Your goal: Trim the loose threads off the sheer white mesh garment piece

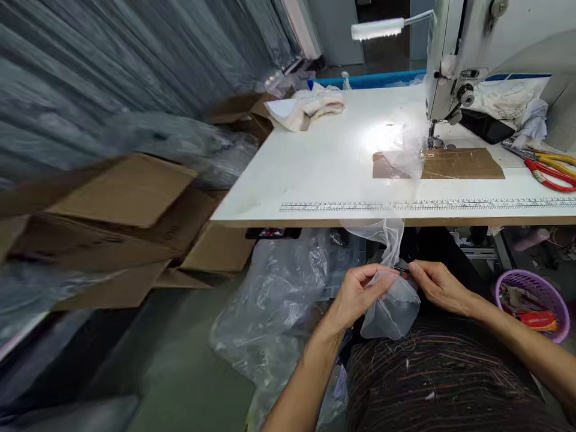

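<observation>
Handwork on the sheer white fabric (391, 312) seems under way, unfinished; how much remains cannot be told. It hangs over the front edge of the white, flat-topped sewing table (288, 174). Below that edge, the left hand (357, 295) slants upward, pinching fabric; the right hand (443, 289), angled leftward, clasps a small, slim dark tool (402, 270).

lamp (377, 29) lit | glare on white tabletop (310, 162) | floor (189, 354) dim | left side blurred, stretched
</observation>
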### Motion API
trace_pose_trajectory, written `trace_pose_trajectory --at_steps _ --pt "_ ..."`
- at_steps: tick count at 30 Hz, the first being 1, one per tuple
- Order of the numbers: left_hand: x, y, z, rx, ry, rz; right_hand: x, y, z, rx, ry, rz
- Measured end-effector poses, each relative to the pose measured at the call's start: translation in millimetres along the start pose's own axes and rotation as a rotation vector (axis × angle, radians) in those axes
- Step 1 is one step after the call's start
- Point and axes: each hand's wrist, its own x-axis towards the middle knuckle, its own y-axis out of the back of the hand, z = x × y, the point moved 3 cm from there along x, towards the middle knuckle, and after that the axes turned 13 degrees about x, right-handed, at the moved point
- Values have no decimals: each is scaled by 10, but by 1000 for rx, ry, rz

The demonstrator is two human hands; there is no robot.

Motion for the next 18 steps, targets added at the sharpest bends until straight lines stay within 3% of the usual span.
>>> trace_pose_trajectory --at_steps 11,18 --pt "-40 -30 -77 -187 41 7 70 -50 -76 14 75 -9" --pt "-117 -26 -26 -293 114 83 28 -49 -94 -30 94 -17"
